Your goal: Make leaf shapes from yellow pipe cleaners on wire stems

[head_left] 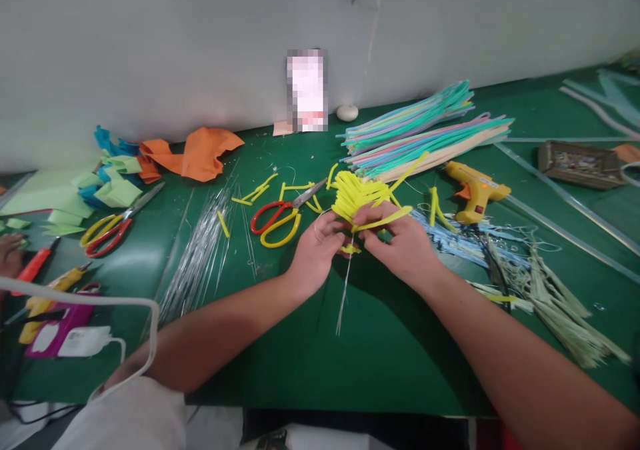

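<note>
Both my hands meet over the middle of the green table [320, 357]. My left hand [316, 250] and my right hand [403, 240] are closed around the base of a bunch of yellow pipe-cleaner loops [356, 195]. A thin metal wire stem [344, 297] hangs down from between the fingers toward me. A loose yellow strip runs across my right fingers. Red-and-yellow scissors [277, 220] lie just left of my left hand.
A yellow glue gun [473, 190] lies to the right. Long pastel pipe cleaners [420, 133] are stacked behind. Thin wires [200, 257], a second pair of scissors [117, 223], paper scraps [113, 183], orange cloth [197, 153] sit left. Another person's hand [10, 253] is at far left.
</note>
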`<state>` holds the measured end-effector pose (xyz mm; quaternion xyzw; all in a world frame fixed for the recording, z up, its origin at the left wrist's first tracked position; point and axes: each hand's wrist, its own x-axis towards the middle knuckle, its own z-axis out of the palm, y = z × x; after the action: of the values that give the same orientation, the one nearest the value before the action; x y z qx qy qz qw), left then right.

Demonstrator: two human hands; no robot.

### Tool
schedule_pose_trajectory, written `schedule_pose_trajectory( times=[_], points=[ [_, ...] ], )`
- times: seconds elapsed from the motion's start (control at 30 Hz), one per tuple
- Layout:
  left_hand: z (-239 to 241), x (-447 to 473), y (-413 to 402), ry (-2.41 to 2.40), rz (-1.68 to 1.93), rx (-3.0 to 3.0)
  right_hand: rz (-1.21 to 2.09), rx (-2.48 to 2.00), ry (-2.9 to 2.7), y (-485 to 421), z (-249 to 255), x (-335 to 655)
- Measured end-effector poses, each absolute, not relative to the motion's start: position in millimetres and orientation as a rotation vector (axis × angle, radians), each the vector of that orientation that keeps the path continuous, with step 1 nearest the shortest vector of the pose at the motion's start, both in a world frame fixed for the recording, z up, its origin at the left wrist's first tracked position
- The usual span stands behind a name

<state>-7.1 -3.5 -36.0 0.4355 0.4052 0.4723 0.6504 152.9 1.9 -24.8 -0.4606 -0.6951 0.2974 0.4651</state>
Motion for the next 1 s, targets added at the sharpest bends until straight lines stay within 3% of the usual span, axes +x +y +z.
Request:
schedule_pose_trajectory(
  times=[0.17,0.3,0.43,0.73,1.0],
  points=[
    [-38.5,-14.0,3.0,1.023,1.200,1.237,0.646,-1.161,-1.794,2.9,-26.6,155.2],
    [-29.7,-25.7,8.6,1.227,1.332,1.883,0.659,-1.188,-1.795,3.6,-28.4,156.1],
    [-22.9,-32.8,16.0,1.200,1.032,2.423,0.687,-1.250,-1.878,5.8,-32.1,158.5],
    [-32.0,-26.4,27.1,1.113,0.868,2.201,0.816,-1.504,-1.864,6.6,-31.1,155.9],
    [-27.6,-21.3,33.4,1.035,0.726,2.185,0.878,-1.428,-1.759,10.6,-39.4,157.3]
  ],
)
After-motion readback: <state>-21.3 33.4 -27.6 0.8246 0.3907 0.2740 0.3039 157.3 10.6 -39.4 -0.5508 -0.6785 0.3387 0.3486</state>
